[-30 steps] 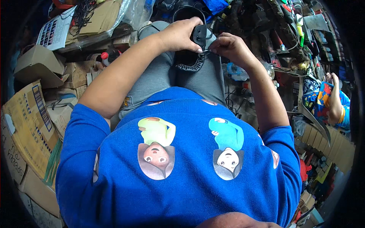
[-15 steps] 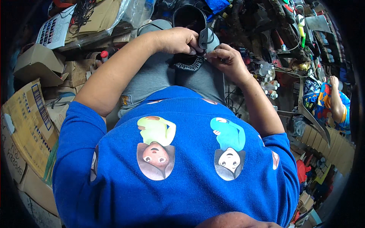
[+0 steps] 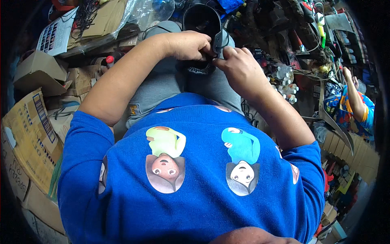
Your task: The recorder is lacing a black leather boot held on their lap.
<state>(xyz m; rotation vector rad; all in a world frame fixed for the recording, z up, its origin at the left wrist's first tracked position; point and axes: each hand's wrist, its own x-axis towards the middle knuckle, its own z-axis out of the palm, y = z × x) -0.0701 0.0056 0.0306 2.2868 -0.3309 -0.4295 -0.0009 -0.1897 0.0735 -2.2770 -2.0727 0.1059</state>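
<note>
Pinching a small grey plastic part [image 3: 219, 40] at 12 o'clock, over the lap, both hands meet fingertip to fingertip: left hand [image 3: 187, 44] curled closed on its left side, right hand [image 3: 239, 67] fingers closed on its lower edge. Black round speaker housing [image 3: 201, 18] just behind, touching the part. Cardboard boxes [image 3: 30, 134] at 9 o'clock. Another person's arm [image 3: 354, 91] at 3 o'clock, well apart.

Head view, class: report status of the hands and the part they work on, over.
Left hand and right hand both pinching a small grey part over the lap. Black round housing just beyond. Nothing between hands and part.
</note>
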